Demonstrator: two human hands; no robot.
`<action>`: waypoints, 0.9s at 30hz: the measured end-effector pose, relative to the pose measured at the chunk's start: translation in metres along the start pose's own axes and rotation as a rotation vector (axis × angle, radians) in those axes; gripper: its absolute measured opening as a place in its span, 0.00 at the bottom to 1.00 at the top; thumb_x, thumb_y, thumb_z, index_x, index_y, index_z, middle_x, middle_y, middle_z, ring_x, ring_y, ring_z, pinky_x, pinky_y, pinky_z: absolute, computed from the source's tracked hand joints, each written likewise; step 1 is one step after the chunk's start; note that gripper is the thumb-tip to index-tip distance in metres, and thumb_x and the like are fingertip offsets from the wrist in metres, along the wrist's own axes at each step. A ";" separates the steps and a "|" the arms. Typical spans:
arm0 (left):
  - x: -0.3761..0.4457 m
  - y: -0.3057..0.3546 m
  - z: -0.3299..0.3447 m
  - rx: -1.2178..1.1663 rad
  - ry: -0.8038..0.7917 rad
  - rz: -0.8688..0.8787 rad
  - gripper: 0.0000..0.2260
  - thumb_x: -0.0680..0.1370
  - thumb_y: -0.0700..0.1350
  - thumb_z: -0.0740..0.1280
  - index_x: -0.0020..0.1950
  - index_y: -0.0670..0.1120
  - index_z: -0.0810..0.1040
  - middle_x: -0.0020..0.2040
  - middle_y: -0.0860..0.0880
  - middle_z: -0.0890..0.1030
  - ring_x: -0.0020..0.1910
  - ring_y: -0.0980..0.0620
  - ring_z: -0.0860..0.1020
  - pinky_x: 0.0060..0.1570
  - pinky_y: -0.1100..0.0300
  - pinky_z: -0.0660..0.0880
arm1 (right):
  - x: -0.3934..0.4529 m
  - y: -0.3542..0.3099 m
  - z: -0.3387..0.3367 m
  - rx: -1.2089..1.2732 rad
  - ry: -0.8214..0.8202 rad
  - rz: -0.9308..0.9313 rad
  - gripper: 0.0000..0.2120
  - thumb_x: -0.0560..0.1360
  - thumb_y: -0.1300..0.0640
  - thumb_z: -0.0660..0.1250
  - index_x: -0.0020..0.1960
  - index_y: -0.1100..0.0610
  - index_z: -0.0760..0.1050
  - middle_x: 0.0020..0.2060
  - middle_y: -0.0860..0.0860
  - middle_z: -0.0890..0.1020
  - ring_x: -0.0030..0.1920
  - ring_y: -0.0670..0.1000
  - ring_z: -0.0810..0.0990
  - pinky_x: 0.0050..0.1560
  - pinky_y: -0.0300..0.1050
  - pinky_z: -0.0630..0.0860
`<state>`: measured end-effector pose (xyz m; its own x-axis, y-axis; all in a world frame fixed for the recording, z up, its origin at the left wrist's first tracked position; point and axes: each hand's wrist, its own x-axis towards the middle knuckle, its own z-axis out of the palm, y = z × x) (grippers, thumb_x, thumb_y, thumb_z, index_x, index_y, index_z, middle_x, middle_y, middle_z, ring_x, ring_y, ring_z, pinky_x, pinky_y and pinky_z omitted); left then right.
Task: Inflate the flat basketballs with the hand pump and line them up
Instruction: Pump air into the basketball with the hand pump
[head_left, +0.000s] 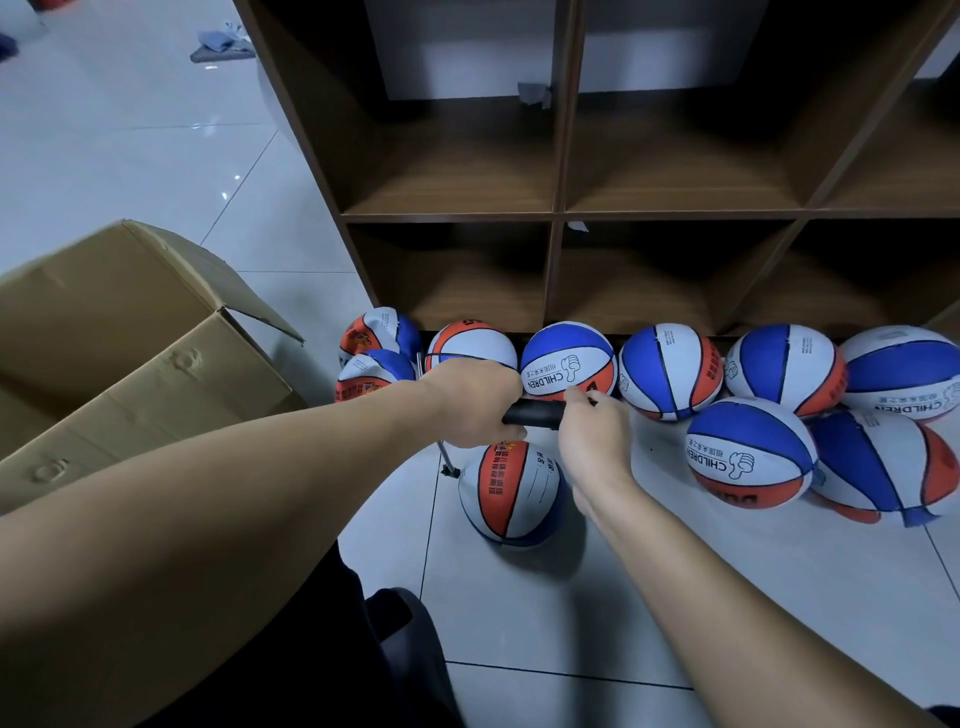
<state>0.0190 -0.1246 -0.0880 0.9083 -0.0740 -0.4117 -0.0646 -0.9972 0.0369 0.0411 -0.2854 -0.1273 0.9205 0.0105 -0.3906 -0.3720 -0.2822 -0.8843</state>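
Head view: brown cubby shelf (561, 213) stands on the pale tiled floor (519, 613); open cardboard box (130, 353) sits at left; red, white and blue basketballs (670, 371) lie in a row along the shelf base, with two more (750, 452) just in front at right; one basketball (511, 491) rests on the floor below the hands; left hand (475, 402) grips the black pump handle (535, 413); right hand (592, 434) pinches the handle's other end with curled fingers; thin pump shaft (445, 457) descends beside that ball
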 end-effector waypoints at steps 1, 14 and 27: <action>0.000 -0.001 0.000 0.004 0.001 0.005 0.13 0.83 0.60 0.68 0.50 0.51 0.79 0.37 0.52 0.77 0.35 0.52 0.76 0.36 0.56 0.71 | 0.000 -0.001 -0.001 0.013 -0.021 0.010 0.17 0.85 0.55 0.62 0.38 0.56 0.69 0.34 0.50 0.73 0.35 0.53 0.70 0.37 0.48 0.68; -0.002 -0.039 0.006 -0.064 -0.144 -0.157 0.13 0.80 0.58 0.73 0.43 0.52 0.75 0.41 0.49 0.80 0.40 0.48 0.79 0.39 0.54 0.75 | 0.061 0.014 -0.062 -0.007 -0.078 0.158 0.08 0.80 0.54 0.67 0.44 0.55 0.74 0.28 0.50 0.63 0.29 0.52 0.58 0.30 0.46 0.56; -0.011 -0.010 0.007 0.094 -0.049 -0.055 0.10 0.84 0.58 0.67 0.49 0.53 0.75 0.39 0.52 0.77 0.37 0.52 0.76 0.39 0.54 0.75 | 0.010 0.026 -0.011 0.006 0.026 0.123 0.13 0.82 0.58 0.61 0.38 0.57 0.70 0.32 0.51 0.72 0.32 0.54 0.67 0.35 0.45 0.65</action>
<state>0.0069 -0.1144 -0.0907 0.8902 -0.0168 -0.4552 -0.0554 -0.9959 -0.0715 0.0424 -0.3034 -0.1515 0.8706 -0.0490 -0.4895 -0.4830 -0.2744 -0.8315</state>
